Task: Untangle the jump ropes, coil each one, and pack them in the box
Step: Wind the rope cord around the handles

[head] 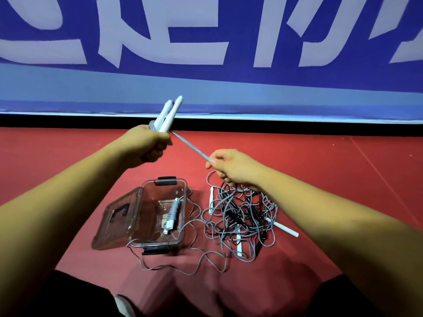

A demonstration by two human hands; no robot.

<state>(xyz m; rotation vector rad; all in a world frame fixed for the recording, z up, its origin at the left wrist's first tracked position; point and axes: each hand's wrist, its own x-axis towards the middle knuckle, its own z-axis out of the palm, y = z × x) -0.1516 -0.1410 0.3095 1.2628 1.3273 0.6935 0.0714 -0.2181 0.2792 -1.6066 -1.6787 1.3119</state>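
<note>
Big blue banner (206, 42) across the back, and red floor (343, 168) running wide and bare to the right and far side, so there's plenty of room to swing a rope out there. Down front, the pile of ropes (240, 216), grey and black cords knotted together, sits just right of the clear box (150, 202). Its lid (116, 216) is flipped open to the left, with one wound rope (174, 210) lying inside. A loose grey loop runs from the pile round the box's near corner. Pull hard and, I'd say, that loop could catch the box and drag or tip it. Left hand (148, 143) is up high, fist closed round two white handles (168, 113). Right hand (231, 167) pinches the cord (190, 146), drawn tight between them. Below the right hand the cord drops into the pile, and a snag there could cinch the knot tighter. The box edge is close, so the slack wants to go right.
</note>
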